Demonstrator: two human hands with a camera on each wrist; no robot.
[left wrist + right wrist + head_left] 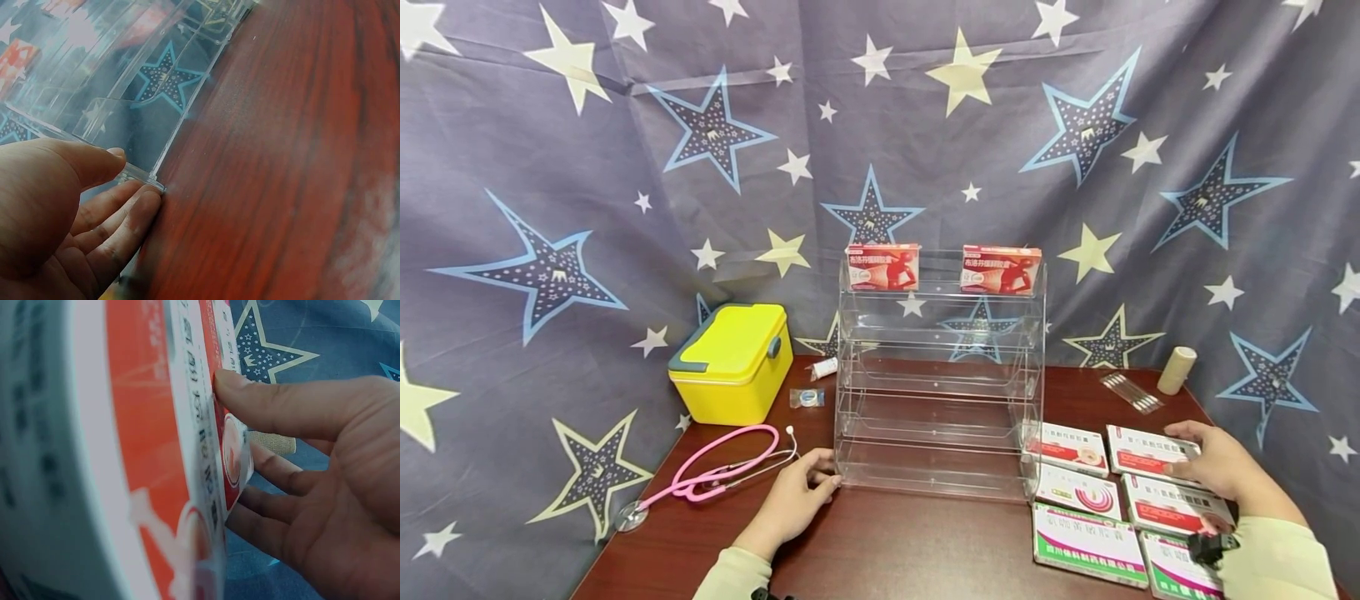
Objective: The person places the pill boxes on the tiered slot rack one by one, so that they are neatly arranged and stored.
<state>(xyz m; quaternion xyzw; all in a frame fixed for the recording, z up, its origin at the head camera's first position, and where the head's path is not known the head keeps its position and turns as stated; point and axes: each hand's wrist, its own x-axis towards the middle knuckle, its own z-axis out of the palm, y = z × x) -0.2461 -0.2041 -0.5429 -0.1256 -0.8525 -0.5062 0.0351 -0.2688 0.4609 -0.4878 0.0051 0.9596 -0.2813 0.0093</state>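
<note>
A clear tiered display rack [936, 482] stands mid-table, with two red ibuprofen capsule boxes [883, 268] on its top tier, one at each end. My left hand [796, 504] holds the rack's lower left front corner, thumb on one side of the clear side panel [140, 174] and fingers on the other. On the right, my right hand [1232, 467] grips the right end of a white-and-red medicine box [1150, 450] in the back row. In the right wrist view its thumb presses one face of that box [232, 450]; the fingers are partly hidden behind it.
More medicine boxes [1090, 546] lie in rows right of the rack. Cotton swabs [1131, 392] and a beige bandage roll [1177, 370] are behind them. At left are a yellow lidded case [730, 350], a pink stethoscope [700, 483] and a small tape packet [807, 398].
</note>
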